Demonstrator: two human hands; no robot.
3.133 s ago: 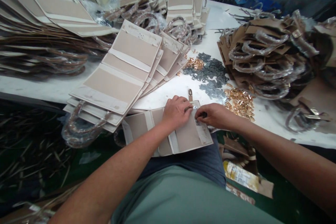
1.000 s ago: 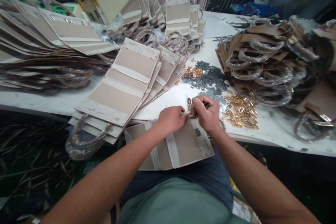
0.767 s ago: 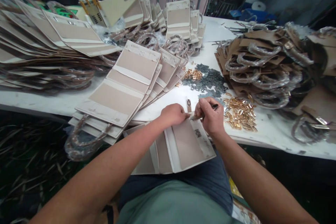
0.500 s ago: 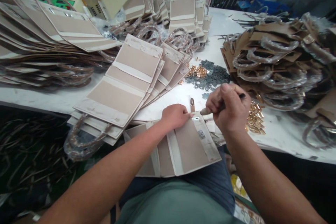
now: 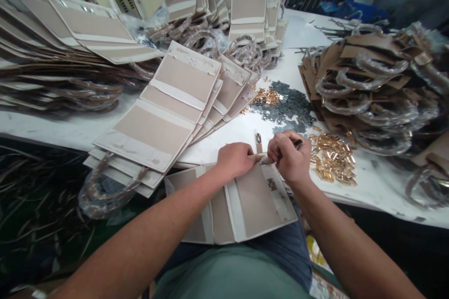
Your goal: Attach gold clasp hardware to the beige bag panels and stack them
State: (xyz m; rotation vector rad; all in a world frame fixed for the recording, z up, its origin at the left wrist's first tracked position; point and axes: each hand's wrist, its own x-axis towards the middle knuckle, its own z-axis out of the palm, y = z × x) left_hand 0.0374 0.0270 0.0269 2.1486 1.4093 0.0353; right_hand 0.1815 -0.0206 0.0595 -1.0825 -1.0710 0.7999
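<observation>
An unfolded beige bag panel (image 5: 254,205) with pale strips lies across my lap against the table edge. My left hand (image 5: 235,159) pinches its far edge, thumb at the corner. My right hand (image 5: 291,158) is wrapped round a slim tool (image 5: 298,144) whose dark end sticks out above the fist. The tool's lower end meets the panel near my left thumb, mostly hidden by the fingers. A small metal plate (image 5: 271,184) sits on the panel's pale border. Just beyond the edge, a narrow brown strap (image 5: 258,142) with a metal fitting points away from me.
Similar panels (image 5: 168,98) with plastic-wrapped handles are stacked to the left. Loose gold fittings (image 5: 333,159) lie right of my right hand. Dark metal plates (image 5: 289,105) are heaped further back beside small gold pieces (image 5: 268,97). Brown bag parts (image 5: 368,84) pile up at right.
My right hand has come down and left with the tool, bringing its end onto the panel beside my left thumb. My left hand still grips the panel edge.
</observation>
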